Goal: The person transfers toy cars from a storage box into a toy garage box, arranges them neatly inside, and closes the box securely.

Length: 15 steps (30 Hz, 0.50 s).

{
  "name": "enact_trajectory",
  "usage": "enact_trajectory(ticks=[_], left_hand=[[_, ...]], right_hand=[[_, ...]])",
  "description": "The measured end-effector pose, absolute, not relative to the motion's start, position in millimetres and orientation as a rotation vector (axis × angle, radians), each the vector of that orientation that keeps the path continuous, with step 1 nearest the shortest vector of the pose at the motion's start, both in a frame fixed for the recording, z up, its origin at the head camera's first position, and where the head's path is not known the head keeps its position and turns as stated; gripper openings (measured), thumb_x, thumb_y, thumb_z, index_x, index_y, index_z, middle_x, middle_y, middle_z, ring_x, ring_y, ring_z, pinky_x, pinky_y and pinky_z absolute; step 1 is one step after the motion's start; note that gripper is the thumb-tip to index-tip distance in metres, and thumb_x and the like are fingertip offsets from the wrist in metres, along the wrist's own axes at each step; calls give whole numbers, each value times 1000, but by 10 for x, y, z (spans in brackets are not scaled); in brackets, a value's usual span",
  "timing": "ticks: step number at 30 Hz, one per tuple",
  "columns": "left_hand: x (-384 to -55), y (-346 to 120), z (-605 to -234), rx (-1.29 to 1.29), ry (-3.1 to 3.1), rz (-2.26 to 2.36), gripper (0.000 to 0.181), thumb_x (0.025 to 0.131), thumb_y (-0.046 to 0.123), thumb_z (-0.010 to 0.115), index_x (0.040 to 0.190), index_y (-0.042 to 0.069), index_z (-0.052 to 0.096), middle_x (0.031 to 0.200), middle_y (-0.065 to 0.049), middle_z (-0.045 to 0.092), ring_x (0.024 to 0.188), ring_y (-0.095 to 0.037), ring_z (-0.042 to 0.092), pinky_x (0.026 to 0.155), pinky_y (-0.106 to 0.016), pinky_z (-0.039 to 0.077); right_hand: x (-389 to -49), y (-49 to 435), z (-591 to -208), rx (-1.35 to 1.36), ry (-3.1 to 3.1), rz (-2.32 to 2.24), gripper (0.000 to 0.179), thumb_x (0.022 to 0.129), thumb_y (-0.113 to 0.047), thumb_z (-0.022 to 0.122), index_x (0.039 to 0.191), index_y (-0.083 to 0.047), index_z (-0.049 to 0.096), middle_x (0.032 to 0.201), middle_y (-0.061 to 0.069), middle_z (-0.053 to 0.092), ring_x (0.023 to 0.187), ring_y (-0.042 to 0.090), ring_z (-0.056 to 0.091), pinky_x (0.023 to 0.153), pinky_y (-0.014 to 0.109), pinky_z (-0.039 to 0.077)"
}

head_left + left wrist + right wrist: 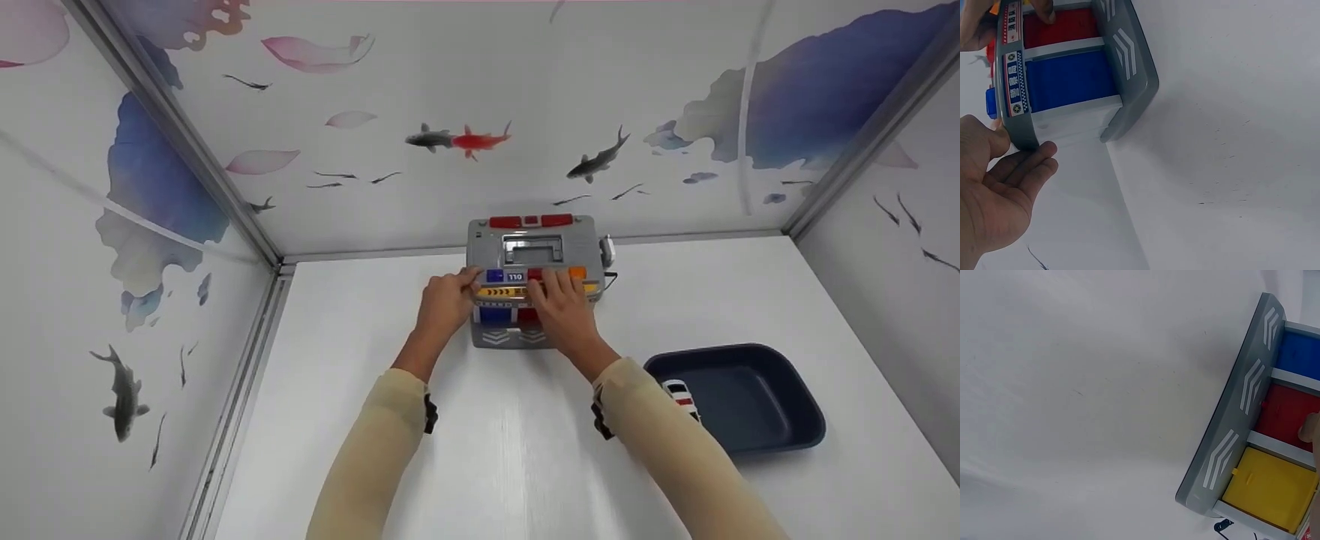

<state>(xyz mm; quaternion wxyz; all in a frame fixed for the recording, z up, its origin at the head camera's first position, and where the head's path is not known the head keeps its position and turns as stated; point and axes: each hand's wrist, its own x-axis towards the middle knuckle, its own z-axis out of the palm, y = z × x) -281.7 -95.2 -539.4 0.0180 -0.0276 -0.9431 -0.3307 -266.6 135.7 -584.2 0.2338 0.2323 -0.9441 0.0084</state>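
Note:
A grey toy garage (484,247) stands against the back wall, with a blue button (494,275), an orange button (577,272) and a red one along its roof front. Below are a blue door (1072,81), a red door (1283,410) and a yellow door (1269,486), all down. My left hand (444,300) grips the front left corner of the roof, thumb above and fingertips at the side. Over the front edge my right hand (564,311) holds on, fingers on top by the red and orange buttons, thumb against the red door.
To the right, a dark blue tray (814,424) sits on the white table (480,450). Inside it lies a white toy car (679,391) with a red stripe, partly behind the right sleeve. Printed walls close in the back and both sides.

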Motion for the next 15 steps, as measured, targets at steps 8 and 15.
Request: enact_trajectory(ticks=[8,15], left_hand=[[-2825,-939,-5393,-69,-2934,-1016,36,115,26,63,149,20,71,129,-9,83,84,-19,61,71,-31,48],[-2803,-949,-5383,-50,-2953,-1031,37,115,28,63,151,21,69,131,-10,82,83,-19,61,70,-31,47]], right_hand=[[-2666,1370,-5855,629,-2622,85,48,98,-7,84,135,-8,53,138,20,54,129,40,52,110,56,51],[-2662,1421,-5862,670,-2554,158,44,101,-18,83,134,-8,56,137,20,59,126,40,54,108,58,51]])
